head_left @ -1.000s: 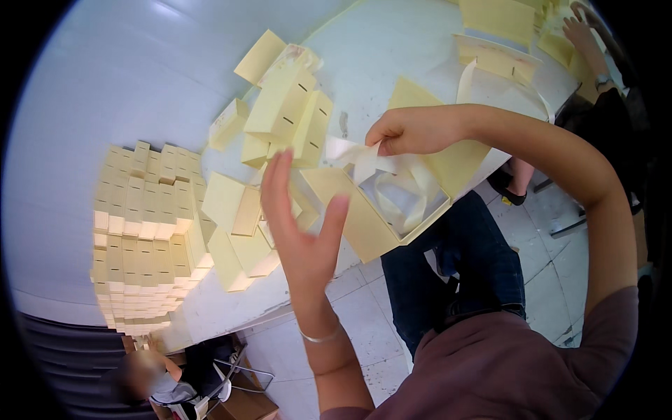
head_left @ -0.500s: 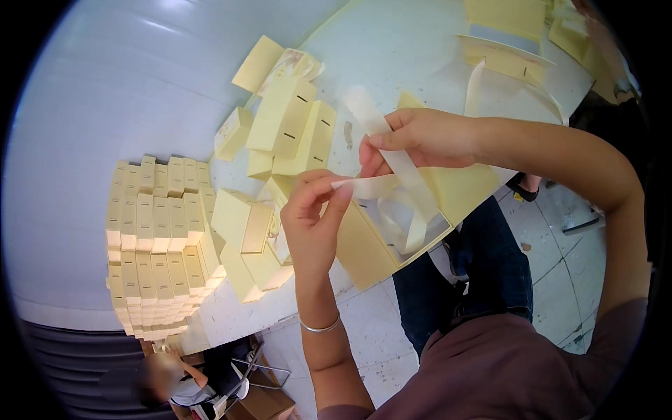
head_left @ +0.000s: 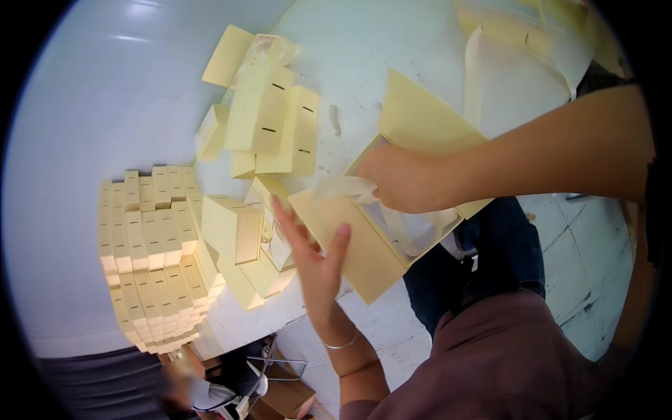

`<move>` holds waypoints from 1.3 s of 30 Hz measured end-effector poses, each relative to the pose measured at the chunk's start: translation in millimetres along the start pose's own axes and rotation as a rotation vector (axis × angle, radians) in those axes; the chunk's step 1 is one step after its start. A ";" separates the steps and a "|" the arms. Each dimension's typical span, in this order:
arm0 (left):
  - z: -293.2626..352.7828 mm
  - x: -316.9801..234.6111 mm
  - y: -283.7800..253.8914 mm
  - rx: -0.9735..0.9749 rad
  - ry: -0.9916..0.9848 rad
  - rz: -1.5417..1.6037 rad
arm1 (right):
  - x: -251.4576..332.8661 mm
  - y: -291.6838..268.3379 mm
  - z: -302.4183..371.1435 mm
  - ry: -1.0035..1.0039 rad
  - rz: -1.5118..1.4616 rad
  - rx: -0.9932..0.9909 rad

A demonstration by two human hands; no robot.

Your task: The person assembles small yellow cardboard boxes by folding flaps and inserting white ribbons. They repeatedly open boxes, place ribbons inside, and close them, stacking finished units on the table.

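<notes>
An open pale yellow box point(head_left: 374, 255) lies at the table's near edge, its flaps spread to either side. My right hand point(head_left: 409, 178) reaches down into it, back of the hand up and fingers curled, mostly hidden. A cream ribbon point(head_left: 343, 187) comes out from under these fingers and trails leftward over the left flap. More of the ribbon lies loose in the box's pale interior. My left hand point(head_left: 318, 269) is beside the left flap, fingers stretched out and thumb apart, holding nothing.
Stacked slotted yellow boxes point(head_left: 154, 245) stand at the left. Several loose boxes point(head_left: 259, 115) lie beyond my left hand, some opened. Another ribboned box point(head_left: 500, 31) sits at the far right. A person point(head_left: 185, 381) is at the lower left.
My left hand has let go of the ribbon and opened beside the flap. My right hand has moved down with the ribbon into the box. The view has shifted slightly.
</notes>
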State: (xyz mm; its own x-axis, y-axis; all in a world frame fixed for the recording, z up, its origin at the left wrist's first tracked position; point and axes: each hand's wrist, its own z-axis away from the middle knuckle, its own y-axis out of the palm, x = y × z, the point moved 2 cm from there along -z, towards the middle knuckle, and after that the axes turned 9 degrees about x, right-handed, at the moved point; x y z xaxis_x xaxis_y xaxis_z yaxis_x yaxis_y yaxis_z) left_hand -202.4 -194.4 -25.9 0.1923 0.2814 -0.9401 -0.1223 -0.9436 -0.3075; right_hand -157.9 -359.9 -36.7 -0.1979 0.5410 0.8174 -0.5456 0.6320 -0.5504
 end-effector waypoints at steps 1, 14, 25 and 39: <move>8.8 10.5 -4.7 0.009 -0.190 0.200 | 2.9 0.8 -1.7 0.001 -0.026 0.030; 41.1 39.4 -3.2 -0.095 -0.470 0.635 | -12.8 21.3 -32.5 -0.087 0.244 0.173; 28.5 45.9 14.1 -0.279 -0.314 0.924 | -16.9 25.0 -39.1 -0.062 0.158 0.141; 76.4 84.9 -100.5 -0.450 -0.269 -0.306 | 3.6 -14.3 -23.4 -0.058 -0.174 0.016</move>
State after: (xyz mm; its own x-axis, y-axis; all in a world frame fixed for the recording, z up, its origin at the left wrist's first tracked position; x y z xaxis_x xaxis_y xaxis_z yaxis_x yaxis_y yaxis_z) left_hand -248.2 -62.4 -86.1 -0.1061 0.5300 -0.8413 0.3348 -0.7777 -0.5321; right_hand -131.8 -353.9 -29.9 -0.1457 0.3909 0.9088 -0.5883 0.7044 -0.3973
